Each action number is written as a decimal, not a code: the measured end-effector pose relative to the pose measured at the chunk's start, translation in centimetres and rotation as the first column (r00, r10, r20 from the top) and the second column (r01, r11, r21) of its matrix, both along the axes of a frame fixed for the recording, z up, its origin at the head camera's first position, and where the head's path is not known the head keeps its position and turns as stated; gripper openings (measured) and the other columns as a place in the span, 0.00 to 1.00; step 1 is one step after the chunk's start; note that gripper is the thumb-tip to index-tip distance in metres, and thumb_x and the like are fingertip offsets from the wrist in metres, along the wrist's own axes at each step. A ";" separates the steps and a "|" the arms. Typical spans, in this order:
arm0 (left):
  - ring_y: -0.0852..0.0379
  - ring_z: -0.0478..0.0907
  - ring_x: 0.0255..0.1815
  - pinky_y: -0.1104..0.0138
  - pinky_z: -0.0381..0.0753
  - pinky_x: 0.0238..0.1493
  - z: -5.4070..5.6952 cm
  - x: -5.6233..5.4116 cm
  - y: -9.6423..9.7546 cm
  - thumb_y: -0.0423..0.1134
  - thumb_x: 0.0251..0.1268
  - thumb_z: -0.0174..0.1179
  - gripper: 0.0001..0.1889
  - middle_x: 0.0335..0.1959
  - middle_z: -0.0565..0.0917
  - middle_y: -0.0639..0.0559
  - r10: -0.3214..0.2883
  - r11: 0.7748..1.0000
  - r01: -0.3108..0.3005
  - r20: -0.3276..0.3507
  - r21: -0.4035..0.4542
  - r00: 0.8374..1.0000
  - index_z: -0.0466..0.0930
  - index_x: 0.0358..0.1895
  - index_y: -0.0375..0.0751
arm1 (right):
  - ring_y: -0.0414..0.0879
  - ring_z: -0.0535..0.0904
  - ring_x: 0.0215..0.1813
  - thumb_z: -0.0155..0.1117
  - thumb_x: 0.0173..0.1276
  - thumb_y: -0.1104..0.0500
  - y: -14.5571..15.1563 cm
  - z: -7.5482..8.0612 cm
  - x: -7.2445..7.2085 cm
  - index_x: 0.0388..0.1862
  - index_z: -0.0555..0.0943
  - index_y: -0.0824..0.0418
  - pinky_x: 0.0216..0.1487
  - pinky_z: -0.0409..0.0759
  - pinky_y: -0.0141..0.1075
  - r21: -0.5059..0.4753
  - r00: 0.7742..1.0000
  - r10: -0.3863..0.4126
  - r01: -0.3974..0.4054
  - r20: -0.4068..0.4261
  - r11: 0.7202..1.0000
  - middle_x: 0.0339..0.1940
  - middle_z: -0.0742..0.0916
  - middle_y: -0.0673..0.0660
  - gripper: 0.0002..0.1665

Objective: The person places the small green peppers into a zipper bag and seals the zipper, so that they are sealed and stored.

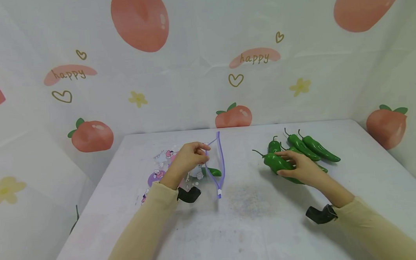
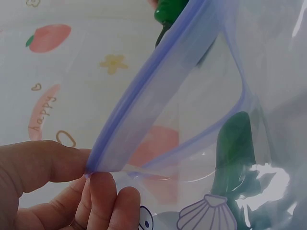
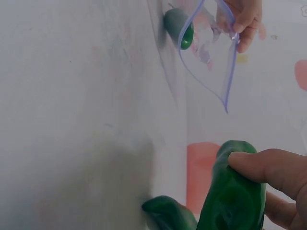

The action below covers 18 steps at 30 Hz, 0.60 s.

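Note:
My left hand (image 1: 192,160) pinches the top edge of a clear zip bag (image 1: 222,156) with a purple-blue seal and printed cartoon figures. The bag's mouth gapes toward the right, a white slider at its near end. Inside lies one green chili pepper (image 2: 235,148), seen through the film in the left wrist view. To the right, my right hand (image 1: 303,168) grips another green pepper (image 1: 277,163) between thumb and fingers, its stem pointing left toward the bag. In the right wrist view the thumb lies across this pepper (image 3: 232,191).
Several more green peppers, among them one at the far right (image 1: 320,148) and a small upright-looking one (image 1: 274,145), lie behind and beside my right hand on the white table (image 1: 213,235). A fruit-printed cloth (image 1: 191,80) hangs behind the table and along its sides.

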<state>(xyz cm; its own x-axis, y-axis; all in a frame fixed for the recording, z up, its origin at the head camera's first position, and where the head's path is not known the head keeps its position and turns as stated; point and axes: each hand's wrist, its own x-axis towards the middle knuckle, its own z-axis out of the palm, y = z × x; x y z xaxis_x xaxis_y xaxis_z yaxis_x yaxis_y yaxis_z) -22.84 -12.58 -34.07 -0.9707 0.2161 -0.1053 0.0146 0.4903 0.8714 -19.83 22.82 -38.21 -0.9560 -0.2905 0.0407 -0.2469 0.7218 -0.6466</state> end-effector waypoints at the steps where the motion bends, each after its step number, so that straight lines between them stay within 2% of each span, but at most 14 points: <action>1: 0.55 0.73 0.32 0.68 0.74 0.36 0.0 0.0 0.0 0.33 0.61 0.61 0.16 0.32 0.77 0.49 0.000 1.000 0.000 0.000 -0.001 1.000 0.80 0.52 0.39 | 0.66 0.78 0.54 0.70 0.60 0.57 -0.1 0.0 0.0 0.66 0.71 0.64 0.50 0.78 0.56 -0.001 1.000 0.002 -0.002 -0.002 1.000 0.58 0.78 0.72 0.35; 8: 0.55 0.73 0.31 0.68 0.75 0.36 -0.1 0.1 0.2 0.32 0.60 0.62 0.15 0.31 0.77 0.50 0.016 1.000 -0.016 0.002 -0.006 1.000 0.80 0.51 0.40 | 0.64 0.79 0.53 0.71 0.60 0.58 -0.9 -0.2 -0.1 0.65 0.72 0.63 0.48 0.79 0.53 -0.027 1.000 0.021 -0.021 0.001 0.999 0.56 0.79 0.71 0.35; 18: 0.55 0.73 0.31 0.68 0.74 0.35 -0.1 0.0 0.1 0.32 0.61 0.62 0.15 0.31 0.76 0.50 0.002 1.000 -0.002 -0.002 0.002 1.000 0.80 0.52 0.39 | 0.62 0.79 0.52 0.72 0.60 0.56 -1.9 -0.5 0.0 0.65 0.73 0.62 0.47 0.80 0.50 -0.049 0.999 0.034 -0.034 0.007 0.998 0.56 0.80 0.70 0.35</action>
